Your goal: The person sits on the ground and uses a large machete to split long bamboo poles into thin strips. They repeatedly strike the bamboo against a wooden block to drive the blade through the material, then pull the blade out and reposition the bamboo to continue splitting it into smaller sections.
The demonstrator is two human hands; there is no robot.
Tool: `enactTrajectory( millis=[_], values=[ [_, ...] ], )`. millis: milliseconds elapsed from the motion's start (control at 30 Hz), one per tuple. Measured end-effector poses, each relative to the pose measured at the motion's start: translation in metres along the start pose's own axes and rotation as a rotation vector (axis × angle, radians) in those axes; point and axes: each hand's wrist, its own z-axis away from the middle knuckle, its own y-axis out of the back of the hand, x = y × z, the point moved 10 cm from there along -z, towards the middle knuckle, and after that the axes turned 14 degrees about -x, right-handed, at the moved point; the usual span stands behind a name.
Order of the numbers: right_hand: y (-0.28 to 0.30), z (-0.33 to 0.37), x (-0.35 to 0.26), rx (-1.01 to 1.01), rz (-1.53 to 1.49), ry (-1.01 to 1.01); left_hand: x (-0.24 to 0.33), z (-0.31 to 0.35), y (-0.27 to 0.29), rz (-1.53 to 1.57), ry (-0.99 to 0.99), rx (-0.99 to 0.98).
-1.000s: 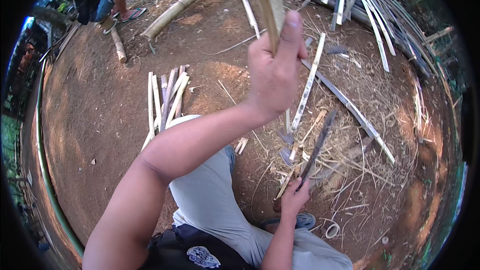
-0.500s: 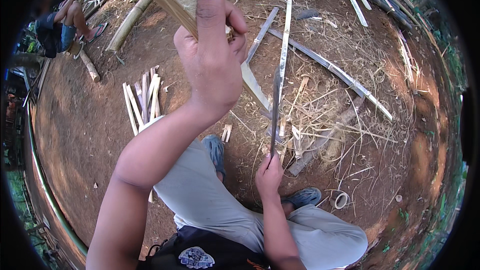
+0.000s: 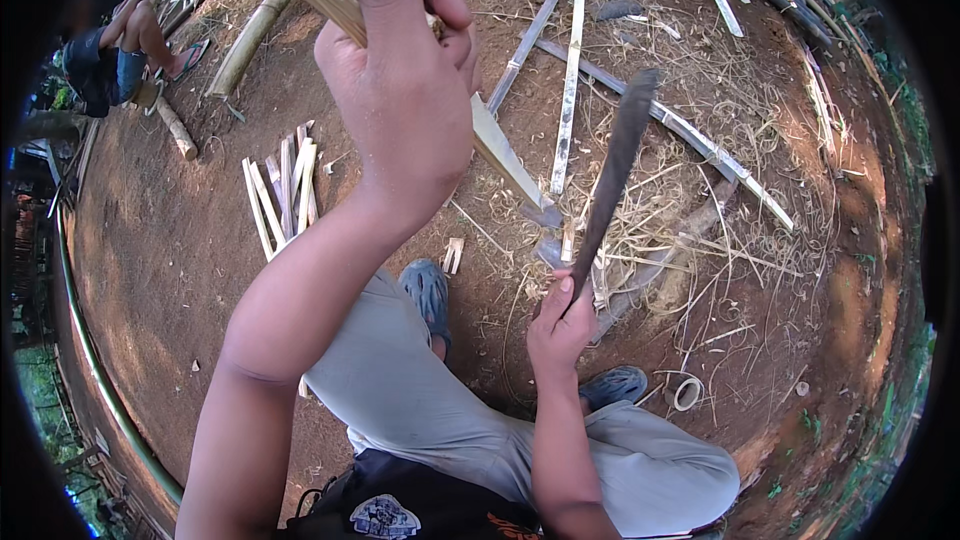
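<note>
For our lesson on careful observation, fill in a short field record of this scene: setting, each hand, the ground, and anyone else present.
Setting: outdoors, bare brown earth.
Left hand: raised, gripping a split bamboo piece whose pointed end slants down.
Right hand: holding a long dark blade, tip pointing up.
Ground: small stack of bamboo slats to the left; long strips and shavings ahead.
Other person: sitting at upper left.

A bundle of bamboo slats [image 3: 282, 190] lies left of the raised bamboo strip [image 3: 500, 145], shavings [image 3: 680, 210] right.
</note>
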Motion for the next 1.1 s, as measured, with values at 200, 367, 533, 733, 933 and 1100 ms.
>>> enactTrajectory(
  millis=[200,367,533,733,933,1100],
  values=[
    [-0.055,0.029,0.158,-0.281,0.473,-0.389,0.0,-0.001,-0.011,0.058,0.034,-0.034],
    [-0.061,0.039,0.168,-0.31,0.338,-0.52,-0.008,-0.005,-0.009,-0.005,0.039,0.011],
    [-0.049,0.029,0.176,-0.252,0.3,-0.514,-0.003,-0.005,-0.008,-0.025,0.039,-0.001],
    [-0.014,0.015,0.059,-0.001,-0.111,-0.139,-0.001,0.003,0.002,-0.027,0.023,0.046],
    [-0.049,0.039,0.152,-0.203,0.339,-0.449,-0.007,0.001,0.01,-0.132,0.05,0.117],
    [-0.052,0.034,0.148,-0.228,0.396,-0.456,-0.006,-0.003,0.002,-0.087,0.03,0.094]
  ],
)
